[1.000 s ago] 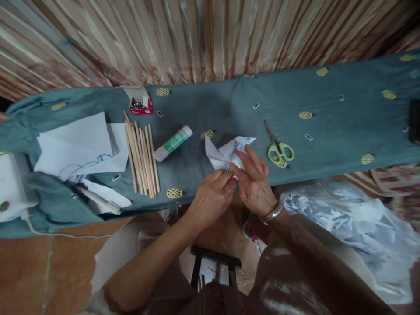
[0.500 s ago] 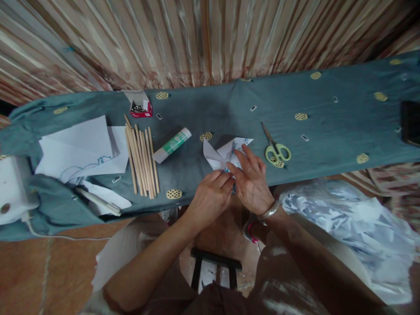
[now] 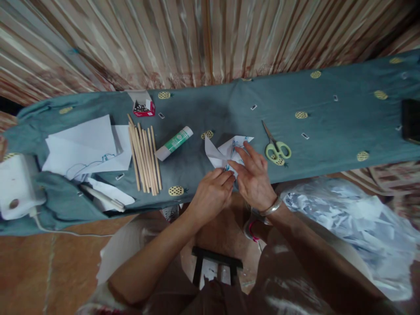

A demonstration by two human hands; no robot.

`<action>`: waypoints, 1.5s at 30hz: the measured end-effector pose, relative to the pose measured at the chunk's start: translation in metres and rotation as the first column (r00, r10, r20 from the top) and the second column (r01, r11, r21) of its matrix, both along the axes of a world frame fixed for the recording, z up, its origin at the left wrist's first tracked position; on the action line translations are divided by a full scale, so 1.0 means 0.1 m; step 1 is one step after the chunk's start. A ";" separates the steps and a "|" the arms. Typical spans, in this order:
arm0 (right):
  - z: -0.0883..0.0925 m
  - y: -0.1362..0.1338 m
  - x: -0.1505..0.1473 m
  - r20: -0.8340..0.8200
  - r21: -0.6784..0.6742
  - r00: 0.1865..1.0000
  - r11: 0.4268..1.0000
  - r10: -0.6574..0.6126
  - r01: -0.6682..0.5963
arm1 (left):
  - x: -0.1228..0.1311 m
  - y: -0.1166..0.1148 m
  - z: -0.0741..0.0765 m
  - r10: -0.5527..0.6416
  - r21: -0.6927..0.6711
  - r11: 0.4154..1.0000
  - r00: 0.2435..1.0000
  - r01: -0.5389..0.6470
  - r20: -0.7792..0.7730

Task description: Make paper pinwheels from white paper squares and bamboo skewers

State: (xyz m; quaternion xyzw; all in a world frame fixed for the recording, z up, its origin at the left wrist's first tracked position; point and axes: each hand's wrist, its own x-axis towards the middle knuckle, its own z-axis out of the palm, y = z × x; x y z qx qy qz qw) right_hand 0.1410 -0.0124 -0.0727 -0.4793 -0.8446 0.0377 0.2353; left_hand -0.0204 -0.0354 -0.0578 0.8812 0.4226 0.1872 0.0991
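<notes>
A folded white paper piece (image 3: 219, 152) with blue marks lies on the grey-blue cloth-covered table (image 3: 328, 131), near its front edge. My left hand (image 3: 211, 194) pinches the paper's near edge with curled fingers. My right hand (image 3: 254, 177), a metal bangle on its wrist, presses down on the paper's right part with its fingers stretched and together. The paper's near half is hidden under both hands.
Green-handled scissors (image 3: 276, 148) lie just right of the paper. A glue stick (image 3: 173, 142), several wooden sticks (image 3: 145, 158), white sheets (image 3: 87, 148) and a red box of pins (image 3: 143, 107) lie to the left. A white device (image 3: 16, 188) sits far left. Crumpled plastic (image 3: 344, 218) lies at right.
Both hands stay on the folded paper, fingers shifting only slightly. The view has drifted a little to the left and up.
</notes>
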 end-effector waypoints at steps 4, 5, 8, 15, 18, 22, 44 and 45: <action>-0.01 -0.01 0.00 0.025 -0.003 1.000 1.000 0.011 -0.011 | 0.00 -0.01 -0.01 -0.003 -0.007 1.000 1.000 0.003 0.012; -0.01 0.00 -0.01 0.030 -0.004 0.999 1.000 0.011 -0.011 | 0.00 -0.01 -0.01 -0.001 -0.009 1.000 1.000 0.001 0.017; -0.02 0.03 -0.04 0.038 0.004 0.999 1.000 0.013 -0.014 | 0.01 0.00 0.00 -0.001 -0.016 1.000 0.999 0.001 0.032; -0.02 0.06 -0.11 0.020 0.004 1.000 1.000 0.021 -0.021 | 0.00 0.02 0.02 0.000 -0.039 0.999 1.000 0.001 0.025; 0.01 0.05 -0.07 -0.003 0.032 1.000 0.999 -0.001 0.001 | 0.00 0.01 0.01 -0.002 -0.020 1.000 1.000 0.002 0.031; 0.04 0.04 0.02 -0.029 0.048 0.999 0.999 -0.022 0.024 | 0.00 0.01 0.01 -0.001 -0.009 1.000 1.000 0.002 0.031; -0.01 0.02 0.10 -0.097 -0.039 0.995 0.999 -0.002 -0.002 | 0.00 0.02 0.03 0.002 -0.025 1.000 0.999 -0.001 0.037; -0.01 0.02 0.10 -0.088 -0.043 0.996 0.999 0.000 -0.004 | 0.01 0.02 0.03 0.001 -0.025 1.000 0.999 0.000 0.036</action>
